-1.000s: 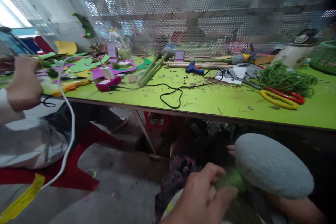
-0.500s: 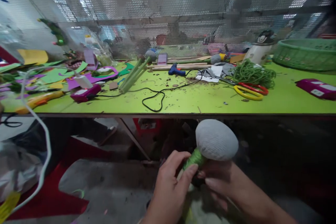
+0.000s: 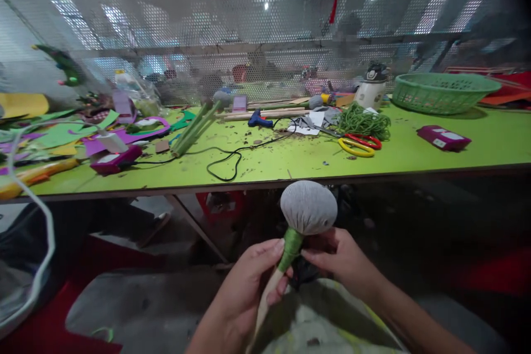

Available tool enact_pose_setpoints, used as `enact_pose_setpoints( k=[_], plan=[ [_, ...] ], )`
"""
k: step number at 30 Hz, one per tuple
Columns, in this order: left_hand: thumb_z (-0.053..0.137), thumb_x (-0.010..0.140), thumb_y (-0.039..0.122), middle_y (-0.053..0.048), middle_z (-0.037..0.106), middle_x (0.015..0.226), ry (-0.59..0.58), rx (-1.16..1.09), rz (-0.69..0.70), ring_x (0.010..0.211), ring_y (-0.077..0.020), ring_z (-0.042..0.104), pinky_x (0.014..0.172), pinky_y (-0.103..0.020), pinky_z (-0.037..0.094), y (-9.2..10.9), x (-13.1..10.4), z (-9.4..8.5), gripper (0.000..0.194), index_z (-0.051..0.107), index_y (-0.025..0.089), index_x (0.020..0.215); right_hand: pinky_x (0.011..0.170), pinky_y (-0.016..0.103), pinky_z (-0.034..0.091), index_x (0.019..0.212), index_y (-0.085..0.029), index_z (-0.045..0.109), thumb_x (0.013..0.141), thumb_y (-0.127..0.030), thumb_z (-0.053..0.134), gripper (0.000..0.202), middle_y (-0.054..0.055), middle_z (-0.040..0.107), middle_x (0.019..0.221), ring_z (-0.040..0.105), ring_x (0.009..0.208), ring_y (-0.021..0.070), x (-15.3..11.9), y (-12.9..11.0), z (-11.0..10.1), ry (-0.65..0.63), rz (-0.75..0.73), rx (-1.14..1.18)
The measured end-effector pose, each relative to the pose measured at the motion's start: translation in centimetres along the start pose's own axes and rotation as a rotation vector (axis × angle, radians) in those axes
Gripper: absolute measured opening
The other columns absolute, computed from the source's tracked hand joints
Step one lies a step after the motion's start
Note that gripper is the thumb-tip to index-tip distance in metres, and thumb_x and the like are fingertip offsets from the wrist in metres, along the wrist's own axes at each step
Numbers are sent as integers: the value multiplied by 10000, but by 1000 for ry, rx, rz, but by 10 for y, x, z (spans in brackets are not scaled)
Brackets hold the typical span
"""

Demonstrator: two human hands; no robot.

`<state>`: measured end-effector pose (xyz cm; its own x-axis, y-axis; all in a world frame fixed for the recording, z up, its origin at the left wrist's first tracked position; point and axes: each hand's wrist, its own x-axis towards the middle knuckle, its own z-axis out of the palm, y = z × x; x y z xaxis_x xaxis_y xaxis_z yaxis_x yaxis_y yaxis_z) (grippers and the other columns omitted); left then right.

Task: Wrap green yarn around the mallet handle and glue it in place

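Observation:
A mallet-like stick with a grey, cloth-covered round head [image 3: 309, 207] is held upright at a slant below the table edge. Green string [image 3: 291, 243] is wound tightly round its neck, just under the gathered cloth. My left hand [image 3: 253, 274] is closed round the pale wooden stick [image 3: 269, 293], its thumb against the winding. On the other side, my right hand [image 3: 338, 257] has its fingers pinched close beside the winding, under the head. Whatever its fingertips hold is hidden.
On the green table [image 3: 265, 171] are scissors [image 3: 357, 145], a tangle of green string [image 3: 365, 121], a blue glue gun [image 3: 260, 119] with a black cable, green-wrapped sticks [image 3: 194, 130], a purple box [image 3: 443, 137] and a green basket [image 3: 443, 91]. A white cable [image 3: 50, 232] hangs at left.
The head view has shifted, so the table's things sit further left. The grey head has turned more upright, and my right hand has come round to the right side of the neck.

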<state>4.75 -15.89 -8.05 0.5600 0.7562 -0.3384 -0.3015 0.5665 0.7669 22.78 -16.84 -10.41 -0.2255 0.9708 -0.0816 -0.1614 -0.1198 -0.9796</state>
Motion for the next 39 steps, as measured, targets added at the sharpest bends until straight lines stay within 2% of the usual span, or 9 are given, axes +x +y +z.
enact_pose_setpoints(
  k=[3,10,13,17,20,24,30,35,39],
  plan=[
    [525,857,260,-32,597,604,-22,-55,-5,330,-12,400,324,-120,259,-2,3,-1,201,610,93,782,416,187,262,828,-107,676,724,-340,735,262,-39,480,543,325,460,58,5,5,-3,-51,23,2],
    [456,881,353,-34,617,628,78,-161,31,411,-79,519,346,-140,309,-5,1,-4,223,543,154,930,430,185,240,944,-116,701,692,-357,752,352,-30,512,586,303,478,56,12,6,-5,-66,50,30],
    [613,789,324,1,612,643,124,-94,107,434,-77,523,358,-134,306,-8,-1,-4,230,492,195,936,437,183,288,958,-129,715,682,-330,760,345,-1,587,648,380,498,69,13,5,-5,-55,39,29],
    [801,590,259,78,559,607,258,49,212,373,-49,473,328,-127,299,-16,3,-6,439,476,213,881,526,218,390,766,-127,739,679,-306,758,200,25,651,667,499,562,107,12,3,-5,-17,-28,-48],
    [808,581,308,59,580,573,298,131,212,371,-77,513,336,-161,362,-17,5,-6,401,508,182,816,536,238,406,715,-125,733,700,-337,740,212,18,639,610,510,542,116,10,3,-6,23,-60,-136],
    [751,668,326,-21,656,655,272,198,231,484,-116,593,462,-222,453,-11,2,-3,291,573,137,798,493,229,379,719,-122,728,741,-378,698,258,9,611,575,478,510,110,10,-1,-2,7,-64,-215],
    [644,780,379,-14,648,742,252,295,176,455,-55,493,384,-155,322,-8,-4,-3,251,596,154,879,541,246,382,734,-117,721,753,-374,684,260,23,631,607,488,551,120,14,-3,7,-3,-107,-189],
    [742,679,366,56,553,615,294,192,169,409,-33,432,360,-138,279,-11,-4,-1,302,579,168,838,451,214,286,703,-120,698,700,-411,723,292,-18,552,536,390,476,84,17,2,10,51,-88,-129],
    [763,654,348,74,506,506,325,223,168,362,-35,421,344,-135,292,-11,-4,0,288,563,158,738,434,205,268,716,-120,658,694,-423,729,312,-33,513,540,359,453,67,18,5,11,51,-48,-82]
  ],
)
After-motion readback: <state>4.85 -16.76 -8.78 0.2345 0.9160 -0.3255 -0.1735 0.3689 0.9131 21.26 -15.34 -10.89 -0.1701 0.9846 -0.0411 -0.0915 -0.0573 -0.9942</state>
